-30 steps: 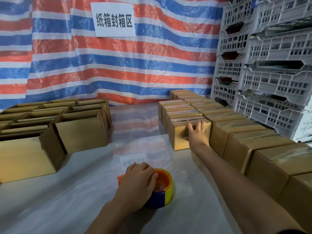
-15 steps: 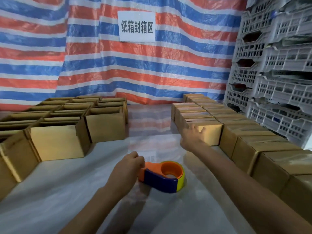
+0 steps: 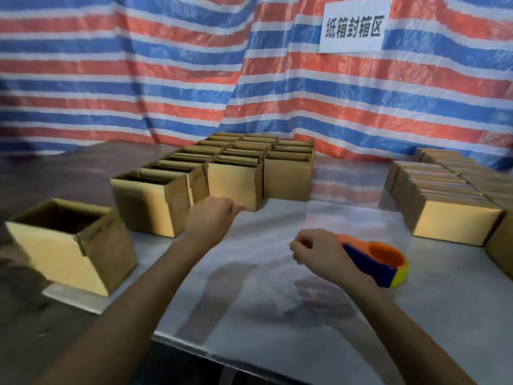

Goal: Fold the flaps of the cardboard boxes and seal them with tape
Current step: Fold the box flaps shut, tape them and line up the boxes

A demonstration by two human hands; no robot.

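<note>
Just beside right hand (image 3: 319, 254), tape dispenser (image 3: 384, 263)

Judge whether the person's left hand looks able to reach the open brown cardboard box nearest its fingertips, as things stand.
Probably yes. The left hand hovers just short of the open brown cardboard box, seems to hold nothing, and nothing stands between the two.
</note>
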